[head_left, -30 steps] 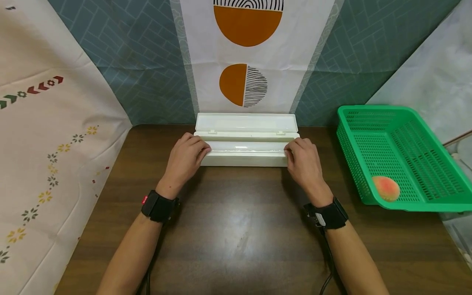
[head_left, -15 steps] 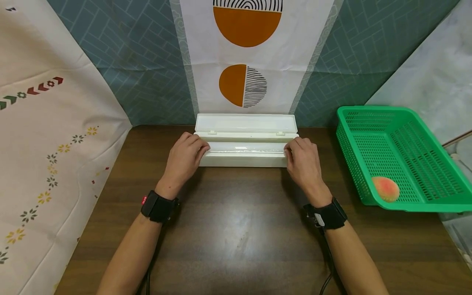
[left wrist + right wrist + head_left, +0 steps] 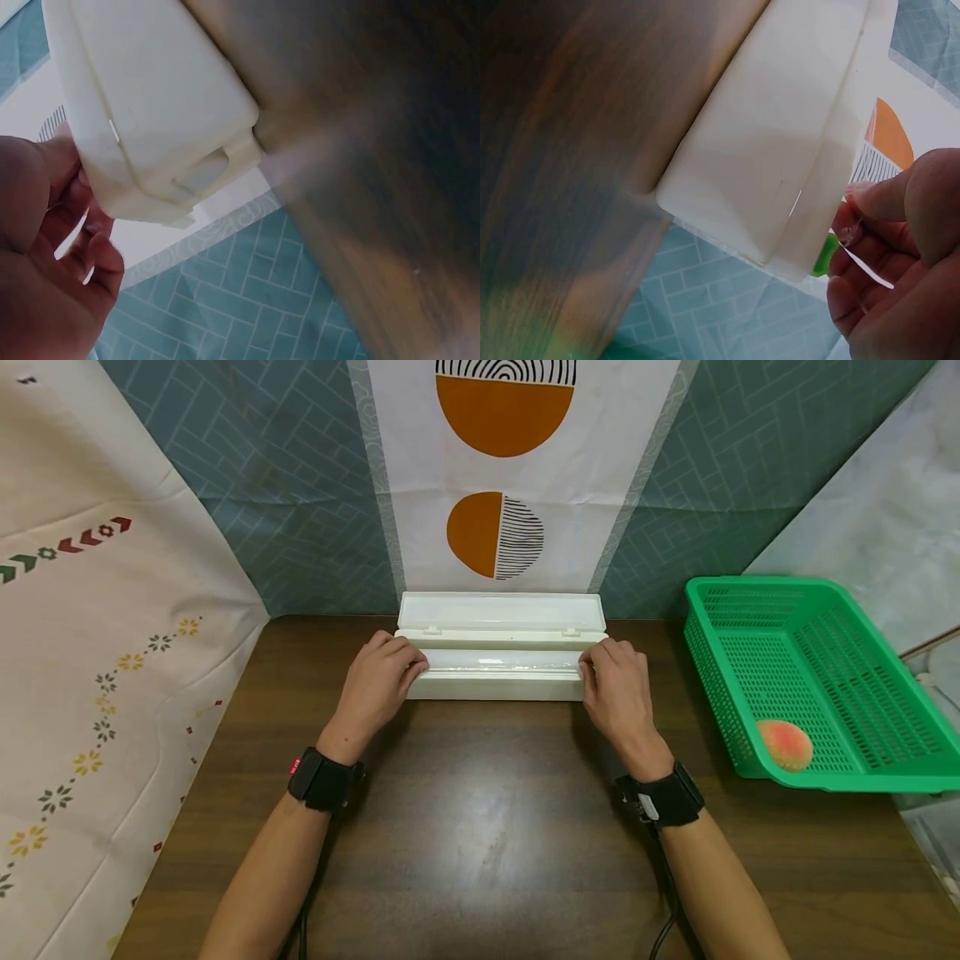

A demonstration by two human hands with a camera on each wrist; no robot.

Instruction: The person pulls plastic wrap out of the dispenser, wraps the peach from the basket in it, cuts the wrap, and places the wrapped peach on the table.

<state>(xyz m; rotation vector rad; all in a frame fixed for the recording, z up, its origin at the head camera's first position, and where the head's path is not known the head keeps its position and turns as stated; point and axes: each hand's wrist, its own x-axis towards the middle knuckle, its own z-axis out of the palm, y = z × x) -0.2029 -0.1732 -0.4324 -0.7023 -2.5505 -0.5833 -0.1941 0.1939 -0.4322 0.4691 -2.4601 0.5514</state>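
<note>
A long white box (image 3: 495, 686) stands at the back of the table, its lid (image 3: 501, 611) raised behind it and a strip of clear film (image 3: 491, 660) across its opening. The left hand (image 3: 378, 681) is at the box's left end, thumb and fingertips pinching the film's edge. At the right end the right hand (image 3: 621, 693) pinches the film's other corner; a crumpled bit of film shows between its fingers in the right wrist view. The left wrist view shows the box's end (image 3: 172, 135) beside the curled left fingers.
On the right a green basket (image 3: 832, 777) holds a red-and-yellow peach-like fruit (image 3: 785, 745). A patterned white cloth (image 3: 90, 693) covers the left side, and a patterned hanging (image 3: 637, 552) rises behind the box. Black cables (image 3: 670, 910) run beside both forearms.
</note>
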